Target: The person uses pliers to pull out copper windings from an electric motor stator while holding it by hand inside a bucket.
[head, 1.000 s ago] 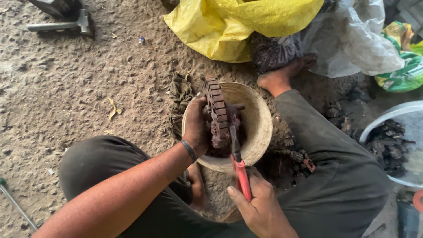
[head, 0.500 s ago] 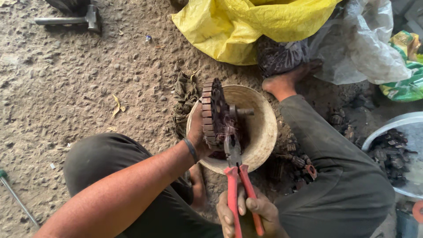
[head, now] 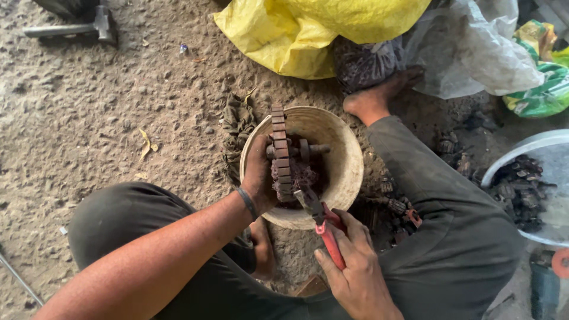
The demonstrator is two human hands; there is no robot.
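Gripping the rusty motor rotor (head: 283, 160) in my left hand (head: 259, 175), I hold it on edge over the round tan bowl (head: 347, 163), my fingers wrapped around its far side and my palm pressed to the slotted iron stack. The rotor's shaft (head: 308, 150) points across the bowl toward its right wall, and a tangle of purplish copper winding (head: 302, 176) hangs from the rotor's lower part, inside the bowl. My right hand (head: 355, 269) is closed around the red handles of the pliers (head: 320, 222), just below the bowl's near rim; the plier nose reaches up over the rim to the winding, though I cannot tell whether it actually bites the wire. Above the bowl lies a yellow sack (head: 314, 29), and my bare foot (head: 379, 95) rests just above and right of the bowl. Well right of the bowl sits a white tub (head: 510, 160) of dark scrap parts. Far up and left of the bowl lies a hammer (head: 71, 26) on the dirt.
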